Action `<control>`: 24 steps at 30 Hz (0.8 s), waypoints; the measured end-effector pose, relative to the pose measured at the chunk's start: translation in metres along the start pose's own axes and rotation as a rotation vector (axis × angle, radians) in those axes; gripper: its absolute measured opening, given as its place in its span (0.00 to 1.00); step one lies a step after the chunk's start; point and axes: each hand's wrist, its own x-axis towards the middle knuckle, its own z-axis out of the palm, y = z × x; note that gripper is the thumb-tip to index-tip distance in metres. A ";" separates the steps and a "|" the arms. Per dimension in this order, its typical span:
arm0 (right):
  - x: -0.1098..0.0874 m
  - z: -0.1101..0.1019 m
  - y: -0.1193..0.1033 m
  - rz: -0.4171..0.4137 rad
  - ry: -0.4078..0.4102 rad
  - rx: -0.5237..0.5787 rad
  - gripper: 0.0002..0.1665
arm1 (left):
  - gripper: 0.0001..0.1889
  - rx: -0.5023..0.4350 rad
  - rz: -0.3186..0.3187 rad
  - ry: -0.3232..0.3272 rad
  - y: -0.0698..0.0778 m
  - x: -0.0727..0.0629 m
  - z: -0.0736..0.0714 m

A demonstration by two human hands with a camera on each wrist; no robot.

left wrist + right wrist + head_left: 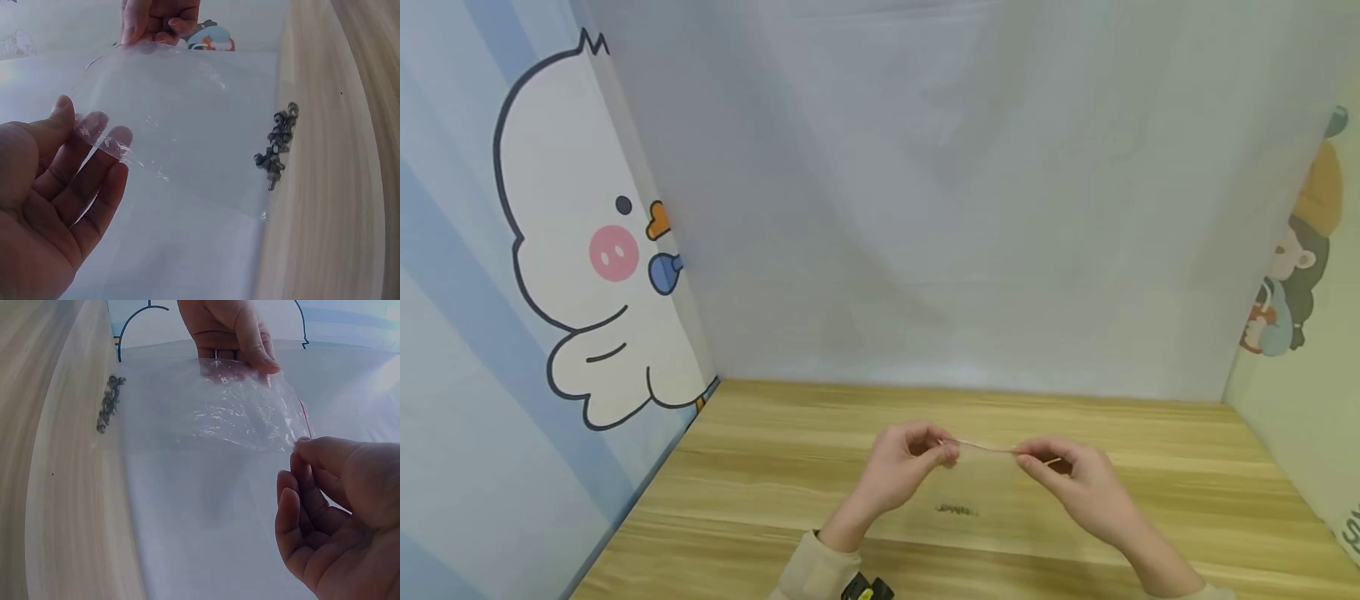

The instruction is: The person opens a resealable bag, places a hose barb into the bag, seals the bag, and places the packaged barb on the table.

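Observation:
A clear plastic zip bag with a thin red line along its mouth hangs between my two hands above the table. My left hand pinches one top corner between thumb and fingers, and some of its fingertips show through the film in the left wrist view. The opposite top corner is pinched by my right hand, its other fingers loosely curled. Several small dark metal screws lie clustered along the bottom of the bag; the right wrist view shows these screws too. Whether the bag's mouth is sealed is hard to tell.
Beneath the hands is a wood-grain table. A pale grey sheet stands behind it. On the left is a blue panel with a white cartoon bird; on the right, a yellowish panel with a cartoon figure. A black item sits at the left cuff.

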 end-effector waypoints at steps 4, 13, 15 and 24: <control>0.000 -0.001 -0.003 -0.019 0.028 -0.032 0.08 | 0.05 -0.018 0.062 -0.011 0.004 0.000 -0.001; 0.000 -0.002 -0.005 -0.148 0.081 -0.102 0.03 | 0.06 0.078 0.169 -0.061 0.010 -0.002 -0.005; 0.000 -0.002 -0.004 -0.188 0.096 -0.122 0.02 | 0.07 0.085 0.190 -0.068 0.010 -0.001 -0.005; -0.001 0.000 -0.004 -0.256 0.141 -0.135 0.09 | 0.08 0.091 0.250 -0.048 0.010 -0.002 -0.003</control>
